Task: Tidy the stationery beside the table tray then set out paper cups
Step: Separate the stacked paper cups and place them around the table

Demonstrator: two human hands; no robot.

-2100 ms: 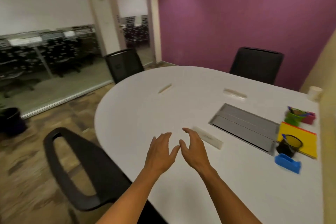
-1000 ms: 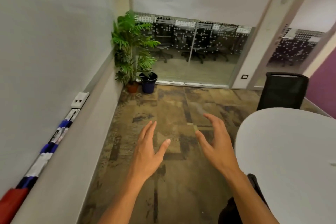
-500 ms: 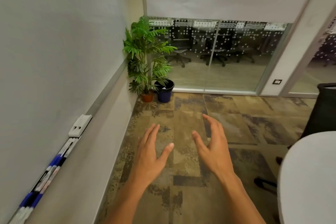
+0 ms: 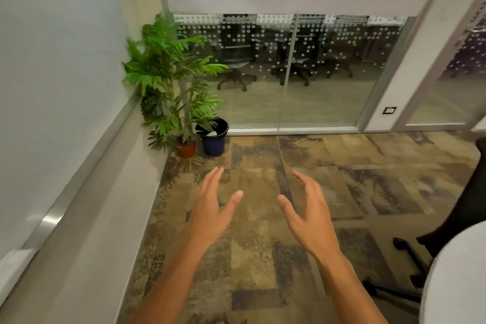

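My left hand and my right hand are held out in front of me over the patterned carpet, palms facing each other, fingers spread, both holding nothing. Only a rounded corner of the white table shows at the bottom right. No stationery, tray or paper cups are in view.
A potted green plant and a dark blue bin stand in the far left corner. A whiteboard wall with a metal ledge runs along the left. Glass partitions close the far side. A black chair stands by the table.
The view has swung from the table and its stationery to the room's left corner, then a little further right. Both hands stay raised, open and empty.
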